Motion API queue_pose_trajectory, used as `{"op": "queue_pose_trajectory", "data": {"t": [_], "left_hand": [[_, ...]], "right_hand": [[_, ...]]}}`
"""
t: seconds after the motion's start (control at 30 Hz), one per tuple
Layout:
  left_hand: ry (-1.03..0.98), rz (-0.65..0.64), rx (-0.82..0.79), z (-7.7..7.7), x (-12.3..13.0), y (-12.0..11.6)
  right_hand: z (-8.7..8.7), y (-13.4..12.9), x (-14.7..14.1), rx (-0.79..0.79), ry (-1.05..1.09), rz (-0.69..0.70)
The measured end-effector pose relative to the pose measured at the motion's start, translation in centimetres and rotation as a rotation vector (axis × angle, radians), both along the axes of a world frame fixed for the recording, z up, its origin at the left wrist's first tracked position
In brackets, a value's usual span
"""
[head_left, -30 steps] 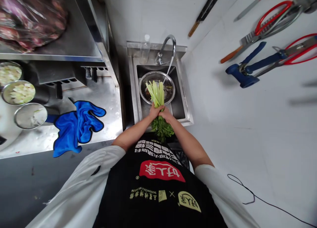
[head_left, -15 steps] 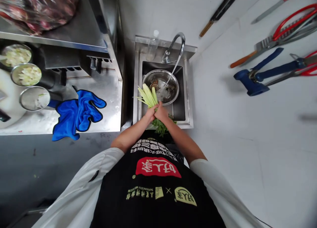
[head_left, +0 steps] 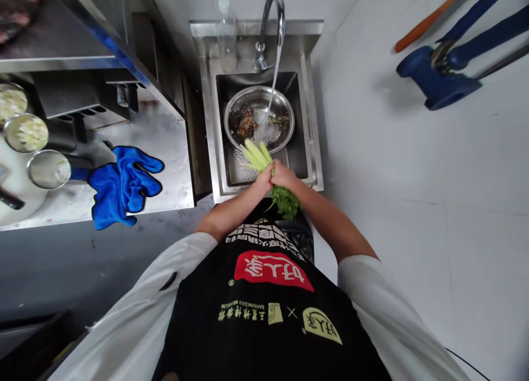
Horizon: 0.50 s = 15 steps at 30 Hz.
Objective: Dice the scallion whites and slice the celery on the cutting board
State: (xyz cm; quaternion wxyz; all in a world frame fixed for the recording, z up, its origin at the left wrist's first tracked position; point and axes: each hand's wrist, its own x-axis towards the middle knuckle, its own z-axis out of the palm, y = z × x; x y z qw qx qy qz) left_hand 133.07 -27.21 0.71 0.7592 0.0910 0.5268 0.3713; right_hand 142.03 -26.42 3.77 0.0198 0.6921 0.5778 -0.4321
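Stainless steel surrounds a bunch of pale-green celery [head_left: 257, 156], held over the near side of a sink [head_left: 313, 122] by a person in a black apron [head_left: 264, 337]. Left hand [head_left: 265, 178] and right hand [head_left: 284, 175], side by side, are closed around the stalks, whose pale ends point at a metal basin [head_left: 230, 115] while the leaves [head_left: 286, 202] hang by the sink's front edge. Water [head_left: 273, 86] falls from a curved faucet [head_left: 281, 25] into the basin, beside a brown clump [head_left: 248, 123] too unclear to identify. Wet stalks could slide out of the grip if it loosens. Stalk ends overlap the basin's near rim in view; whether they touch is unclear, but a hard push there could tip the basin. With the tap running, water could spill over its rim, and drips from the leaves could wet the apron or floor.
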Motion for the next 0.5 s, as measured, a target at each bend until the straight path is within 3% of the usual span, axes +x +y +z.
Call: {"op": "queue_pose_trajectory", "data": {"t": [0.1,0.17,0.23,0.33,0.37,0.43,0.5], "left_hand": [[-0.148,0.141,0.081,1.1,1.0,3.3],[-0.197,0.194,0.138,1.8,1.3,4.4],[-0.193,0.18,0.032,2.1,1.1,3.6],[-0.164,0.129,-0.306,2.3,1.0,0.3],[-0.183,0.126,-0.352,2.5,1.3,-0.7],[-0.243,0.157,-0.232,3.1,2.2,-1.8],[-0.238,0.178,-0.028,3.7,3.3,-1.6]], "right_hand": [[1.7,2.1,2.3,0.268,-0.025,0.006],[2.4,3.0,3.1,0.346,-0.031,0.012],[2.7,2.5,3.0,0.264,-0.05,0.069],[3.7,-0.1,1.9,-0.031,-0.095,0.202],[4.4,-1.1,1.6,-0.084,-0.121,0.219],[6.2,-2.6,1.9,-0.051,-0.192,0.185],[7.9,-3.2,3.0,0.091,-0.241,0.101]]}}
